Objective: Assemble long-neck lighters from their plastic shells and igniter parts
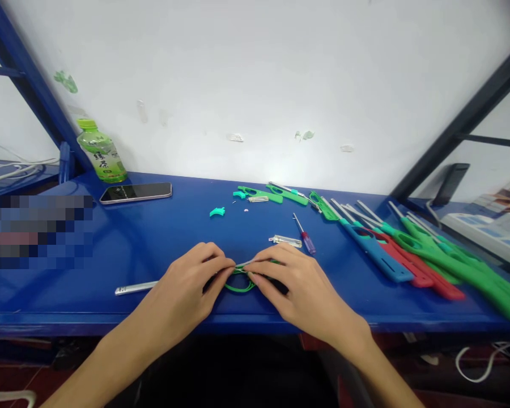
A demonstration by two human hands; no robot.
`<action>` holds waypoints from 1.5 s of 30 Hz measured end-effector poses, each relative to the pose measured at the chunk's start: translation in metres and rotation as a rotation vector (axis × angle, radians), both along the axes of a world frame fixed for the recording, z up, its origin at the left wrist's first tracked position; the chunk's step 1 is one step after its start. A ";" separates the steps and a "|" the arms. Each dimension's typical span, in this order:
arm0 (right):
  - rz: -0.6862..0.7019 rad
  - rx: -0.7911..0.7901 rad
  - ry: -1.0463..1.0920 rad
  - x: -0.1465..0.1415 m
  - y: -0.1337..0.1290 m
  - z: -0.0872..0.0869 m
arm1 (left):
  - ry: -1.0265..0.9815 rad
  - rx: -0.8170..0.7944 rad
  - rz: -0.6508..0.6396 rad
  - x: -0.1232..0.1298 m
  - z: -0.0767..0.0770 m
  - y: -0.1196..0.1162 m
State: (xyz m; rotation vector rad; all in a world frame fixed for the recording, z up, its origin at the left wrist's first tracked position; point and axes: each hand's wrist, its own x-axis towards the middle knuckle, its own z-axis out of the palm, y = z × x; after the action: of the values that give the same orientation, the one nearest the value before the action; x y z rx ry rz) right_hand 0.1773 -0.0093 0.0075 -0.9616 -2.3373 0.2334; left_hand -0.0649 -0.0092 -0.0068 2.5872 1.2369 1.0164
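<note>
My left hand (195, 280) and my right hand (295, 277) meet near the table's front edge, thumbs and fingers pinched close together over a green lighter casing (238, 290). A thin wire-like piece shows between the fingertips; its ends are hidden. From beneath my left hand a silver metal lighter tube (135, 288) points left. Just beyond my right hand lie a clear fuel tank (287, 242) and a screwdriver (306, 239) with a purple and red handle. Farther back are a turquoise trigger (217, 212), a second turquoise piece (239, 195) and another clear tank (258, 199).
Green casing parts (267, 195) lie along the wall. To the right are several long-nosed lighters, including a blue one (378, 255), a red one (440, 277) and a green one (459, 260). A phone (136, 193) and green tea bottle (102, 153) occupy the back left.
</note>
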 end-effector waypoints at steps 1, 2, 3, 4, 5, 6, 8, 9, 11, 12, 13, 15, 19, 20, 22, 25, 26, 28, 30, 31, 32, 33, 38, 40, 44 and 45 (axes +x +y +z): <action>0.004 -0.017 0.018 0.000 0.000 0.000 | 0.000 -0.001 0.001 0.000 0.000 0.000; 0.009 -0.037 0.042 0.001 0.000 0.001 | 0.000 -0.003 0.002 0.000 0.000 0.000; 0.012 -0.056 0.070 0.001 0.000 0.002 | 0.000 -0.004 0.004 0.000 0.001 0.001; 0.013 -0.076 0.099 0.001 0.000 0.003 | -0.001 -0.003 0.007 0.001 0.001 0.001; 0.009 -0.095 0.125 0.001 -0.001 0.004 | 0.000 -0.001 0.010 0.001 0.001 0.002; -0.002 -0.112 0.147 0.002 -0.001 0.004 | 0.001 0.002 0.014 0.002 0.001 0.002; -0.039 -0.135 0.174 0.004 -0.001 0.005 | 0.001 0.011 0.020 0.003 0.001 0.003; -0.059 -0.141 0.182 0.005 -0.001 0.004 | -0.001 0.016 0.021 0.003 0.001 0.004; -0.095 -0.140 0.193 0.006 0.001 0.003 | -0.006 0.020 0.018 0.003 0.001 0.004; -0.101 -0.136 0.195 0.007 0.002 0.002 | -0.007 0.022 0.016 0.003 0.001 0.004; -0.099 -0.130 0.197 0.007 0.003 0.002 | -0.009 0.025 0.014 0.003 0.002 0.004; -0.081 -0.104 0.200 0.008 0.005 0.001 | -0.010 0.024 0.013 0.003 0.002 0.003; -0.055 -0.001 0.221 0.006 0.005 0.000 | -0.011 0.012 0.009 0.002 0.002 0.001; -0.054 0.013 0.220 0.006 0.005 0.000 | -0.009 0.011 0.009 0.002 0.002 0.001; -0.054 0.023 0.215 0.005 0.004 0.000 | -0.005 0.009 0.012 0.002 0.002 0.001; -0.060 0.047 0.226 0.004 0.002 0.000 | 0.001 0.005 0.013 0.002 0.002 0.002; -0.060 0.061 0.237 0.004 0.002 0.000 | 0.001 0.005 0.012 0.002 0.002 0.002; -0.061 0.086 0.250 0.003 0.002 -0.001 | 0.000 0.011 0.007 0.002 0.001 0.002; -0.061 0.104 0.249 0.003 0.002 -0.001 | -0.004 0.017 0.006 0.002 0.001 0.001; -0.063 0.111 0.245 0.003 0.002 -0.001 | -0.006 0.018 0.006 0.001 0.001 0.001; -0.065 0.116 0.240 0.002 0.002 -0.002 | -0.007 0.017 0.005 0.001 0.001 0.001; -0.067 0.117 0.235 0.002 0.003 -0.002 | -0.008 0.014 0.005 0.001 0.000 0.001; -0.082 0.106 0.221 0.002 0.004 -0.005 | -0.012 0.001 -0.002 0.001 -0.001 0.001; -0.096 0.097 0.216 0.002 0.005 -0.006 | -0.013 0.002 -0.009 0.001 -0.001 0.002; -0.126 0.054 0.216 0.003 0.003 -0.005 | -0.006 0.009 -0.017 0.001 -0.001 0.003; -0.132 0.035 0.216 0.003 0.003 -0.004 | -0.004 0.013 -0.017 0.001 -0.001 0.003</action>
State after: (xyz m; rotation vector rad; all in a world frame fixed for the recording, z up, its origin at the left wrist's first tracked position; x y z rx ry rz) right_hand 0.1804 -0.0067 0.0034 -1.0160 -2.0671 0.2303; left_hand -0.0638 -0.0062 -0.0080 2.5988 1.2099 1.0296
